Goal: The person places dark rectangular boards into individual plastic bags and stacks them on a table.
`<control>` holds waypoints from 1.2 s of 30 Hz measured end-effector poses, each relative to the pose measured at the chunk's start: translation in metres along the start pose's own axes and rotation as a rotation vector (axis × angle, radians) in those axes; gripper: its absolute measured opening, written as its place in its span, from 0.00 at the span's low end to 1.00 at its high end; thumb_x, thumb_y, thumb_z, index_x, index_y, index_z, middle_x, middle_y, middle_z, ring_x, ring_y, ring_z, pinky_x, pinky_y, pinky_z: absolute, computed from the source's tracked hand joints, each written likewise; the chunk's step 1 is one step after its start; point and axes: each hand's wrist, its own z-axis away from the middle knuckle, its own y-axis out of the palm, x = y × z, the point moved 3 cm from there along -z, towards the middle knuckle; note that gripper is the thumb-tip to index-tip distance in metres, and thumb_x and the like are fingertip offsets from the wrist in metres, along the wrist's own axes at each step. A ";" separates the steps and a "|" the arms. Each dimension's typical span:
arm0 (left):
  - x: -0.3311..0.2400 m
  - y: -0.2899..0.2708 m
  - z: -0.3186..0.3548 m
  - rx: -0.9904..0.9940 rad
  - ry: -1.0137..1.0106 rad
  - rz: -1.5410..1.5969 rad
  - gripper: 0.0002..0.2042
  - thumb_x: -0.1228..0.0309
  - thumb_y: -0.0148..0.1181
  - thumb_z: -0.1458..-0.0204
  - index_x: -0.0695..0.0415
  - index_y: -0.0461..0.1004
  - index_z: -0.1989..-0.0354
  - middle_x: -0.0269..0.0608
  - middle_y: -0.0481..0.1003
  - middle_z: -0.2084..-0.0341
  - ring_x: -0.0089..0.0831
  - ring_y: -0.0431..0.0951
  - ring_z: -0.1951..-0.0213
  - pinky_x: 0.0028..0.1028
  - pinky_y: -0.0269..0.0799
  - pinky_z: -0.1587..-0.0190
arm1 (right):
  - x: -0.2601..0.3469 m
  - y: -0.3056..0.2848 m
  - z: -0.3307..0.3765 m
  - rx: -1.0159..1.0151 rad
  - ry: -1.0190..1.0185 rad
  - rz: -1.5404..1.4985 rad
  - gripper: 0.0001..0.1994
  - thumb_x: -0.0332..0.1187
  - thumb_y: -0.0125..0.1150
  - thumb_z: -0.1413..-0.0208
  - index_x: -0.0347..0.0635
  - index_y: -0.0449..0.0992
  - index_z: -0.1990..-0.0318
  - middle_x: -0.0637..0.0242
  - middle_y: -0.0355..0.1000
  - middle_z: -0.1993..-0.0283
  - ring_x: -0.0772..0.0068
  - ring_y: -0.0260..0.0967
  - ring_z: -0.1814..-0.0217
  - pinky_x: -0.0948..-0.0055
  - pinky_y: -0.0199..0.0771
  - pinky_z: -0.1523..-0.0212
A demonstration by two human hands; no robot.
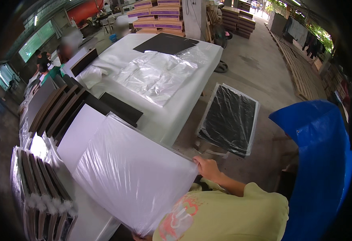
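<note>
A large white board [77,130] is partly inside a clear plastic bag [135,168], tilted across the near end of the table. My right hand [209,168] is closed on the bag's right corner, thumb and fingers pinching its edge. At the lower edge, my left hand [143,237] shows only in part, at the bag's near corner; its fingers are mostly hidden. The board's far left part lies outside the plastic.
Flat clear bags [158,76] and a black sheet [166,43] lie on the white-covered table [164,126]. Bundles of boards [43,188] stand at left. A plastic-wrapped black panel [230,120] rests low at right, near a blue tarp [324,160]. Co-workers sit at far left.
</note>
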 end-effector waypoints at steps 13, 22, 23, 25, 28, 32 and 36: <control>0.051 0.031 0.005 -0.311 0.045 0.198 0.10 0.68 0.49 0.56 0.57 0.63 0.64 0.44 0.68 0.75 0.34 0.68 0.75 0.32 0.62 0.73 | -0.011 -0.018 0.036 0.069 0.116 -0.018 0.09 0.26 0.48 0.55 0.42 0.67 0.63 0.55 0.69 0.72 0.52 0.67 0.70 0.62 0.67 0.72; 0.058 0.012 0.004 -0.591 0.133 0.148 0.08 0.64 0.43 0.50 0.55 0.61 0.69 0.39 0.64 0.78 0.30 0.63 0.77 0.29 0.60 0.74 | -0.018 0.015 -0.006 0.089 0.788 -0.959 0.17 0.40 0.49 0.48 0.40 0.62 0.54 0.65 0.65 0.58 0.68 0.64 0.62 0.73 0.63 0.59; 0.054 0.006 0.001 -0.614 0.150 0.171 0.08 0.64 0.43 0.49 0.55 0.61 0.69 0.38 0.63 0.78 0.29 0.63 0.77 0.29 0.60 0.75 | -0.011 0.024 -0.007 0.214 0.710 -0.891 0.19 0.41 0.49 0.48 0.40 0.62 0.53 0.65 0.65 0.58 0.70 0.64 0.60 0.73 0.63 0.57; 0.046 -0.003 -0.006 -0.649 0.194 0.223 0.08 0.63 0.41 0.48 0.54 0.61 0.70 0.37 0.62 0.79 0.28 0.62 0.78 0.28 0.59 0.75 | -0.008 0.041 -0.006 0.441 0.557 -0.749 0.21 0.43 0.51 0.48 0.38 0.62 0.52 0.65 0.66 0.57 0.73 0.63 0.58 0.74 0.62 0.55; 0.015 -0.016 -0.020 -0.692 0.254 0.293 0.10 0.61 0.40 0.46 0.53 0.61 0.72 0.35 0.61 0.80 0.27 0.60 0.78 0.27 0.58 0.76 | 0.003 0.033 0.017 0.778 0.327 -0.718 0.22 0.38 0.55 0.50 0.39 0.61 0.49 0.66 0.66 0.56 0.78 0.60 0.55 0.76 0.60 0.54; -0.034 -0.024 -0.027 -0.691 0.313 0.427 0.12 0.59 0.37 0.44 0.52 0.60 0.74 0.33 0.59 0.81 0.25 0.58 0.79 0.26 0.57 0.76 | -0.010 0.004 0.060 0.719 0.430 -0.862 0.21 0.33 0.57 0.51 0.37 0.62 0.50 0.69 0.67 0.59 0.81 0.60 0.57 0.78 0.60 0.54; -0.082 -0.002 -0.016 -0.579 0.557 0.645 0.10 0.68 0.40 0.46 0.61 0.63 0.72 0.41 0.61 0.78 0.33 0.61 0.75 0.28 0.60 0.72 | -0.036 -0.026 0.076 0.464 0.603 -0.951 0.20 0.33 0.57 0.52 0.37 0.63 0.51 0.70 0.67 0.60 0.80 0.60 0.59 0.79 0.61 0.56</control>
